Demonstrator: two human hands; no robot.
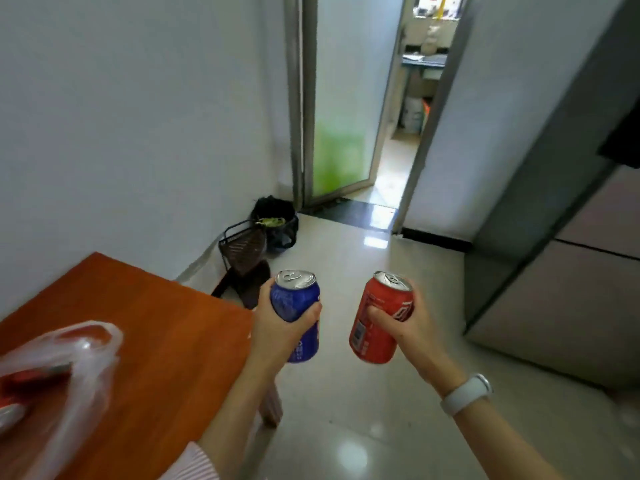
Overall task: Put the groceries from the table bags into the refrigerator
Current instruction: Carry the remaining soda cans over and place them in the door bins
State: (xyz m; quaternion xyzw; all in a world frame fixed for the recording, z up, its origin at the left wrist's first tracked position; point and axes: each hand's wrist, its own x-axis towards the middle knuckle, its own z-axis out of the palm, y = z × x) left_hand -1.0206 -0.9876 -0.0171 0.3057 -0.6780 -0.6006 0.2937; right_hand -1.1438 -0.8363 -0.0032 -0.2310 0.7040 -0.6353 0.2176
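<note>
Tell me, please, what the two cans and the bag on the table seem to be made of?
Blue can and red can: likely aluminium, with bare silvery tops and glossy printed sides. Bag: thin clear plastic film, crinkled and see-through. Table: wood-look top, smooth.

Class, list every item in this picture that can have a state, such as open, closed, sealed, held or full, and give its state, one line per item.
blue can: sealed, upright, held in the left hand
red can: sealed, tilted, held in the right hand
plastic bag: on the table, open, red items inside
refrigerator: doors closed
glass door: open
bin bag: open, holding green scraps
</note>
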